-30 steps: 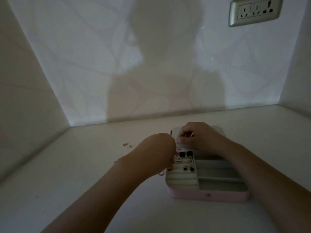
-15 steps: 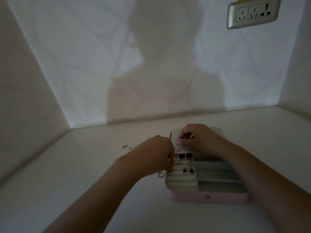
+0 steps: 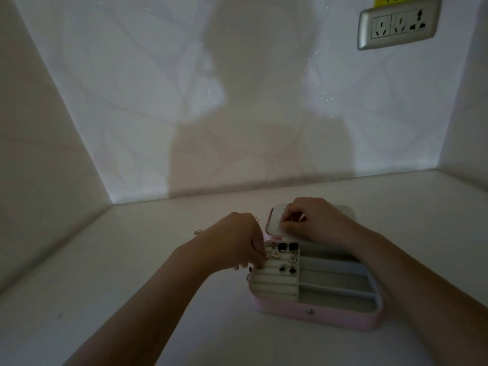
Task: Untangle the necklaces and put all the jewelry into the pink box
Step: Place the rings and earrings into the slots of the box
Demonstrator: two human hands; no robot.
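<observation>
Left grip (image 3: 232,241) curls over the ridged corner of the open pink rectangular box (image 3: 317,316). Right grip (image 3: 317,220) curls on its white lid (image 3: 344,211); what either pinches, I cannot tell

We see a pale, matte tabletop (image 3: 126,265) that runs back to the wall and meets a corner on the left. Right of centre on it, the pink box (image 3: 317,316) lies open, its lid (image 3: 344,214) folded back behind it. A small gold earring (image 3: 197,231) lies on the bare surface, well left of the lid. Just beside the box's left wall we make out another small gold piece (image 3: 248,277), too dim to name.
</observation>
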